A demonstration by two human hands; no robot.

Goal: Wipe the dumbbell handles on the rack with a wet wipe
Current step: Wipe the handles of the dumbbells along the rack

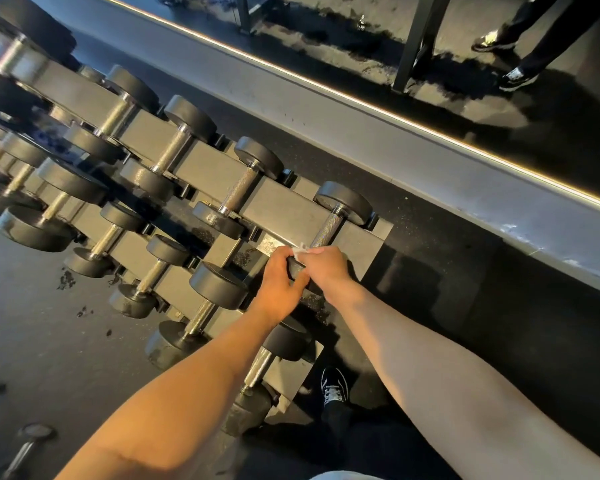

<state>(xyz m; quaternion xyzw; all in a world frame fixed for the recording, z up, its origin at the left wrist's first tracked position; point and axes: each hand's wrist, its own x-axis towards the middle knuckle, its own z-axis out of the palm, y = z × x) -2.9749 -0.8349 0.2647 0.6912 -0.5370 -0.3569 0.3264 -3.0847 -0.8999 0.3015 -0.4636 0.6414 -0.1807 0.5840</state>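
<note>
Fingers (pixel 321 252) of the right hand (pixel 323 271) curl around a white wet wipe (pixel 300 250), pinching it at the near end of a knurled dumbbell handle (pixel 326 230), which runs up toward one o'clock to its far round weight (pixel 343 202). Just beside it at nine o'clock, the left hand (pixel 279 282) wraps its fingers over the near weight (pixel 297 268) of the same dumbbell, so the two hands touch. That dumbbell sits at the right end of the top tier of the rack (pixel 284 209); more dumbbells (pixel 238 192) line the tiers away toward ten o'clock. At six o'clock the person's own shoe (pixel 333 386) stands on the dark floor (pixel 465 271). At one o'clock, well apart, another person's legs and shoes (pixel 513 77) stand beyond a lit strip (pixel 395 114).
</note>
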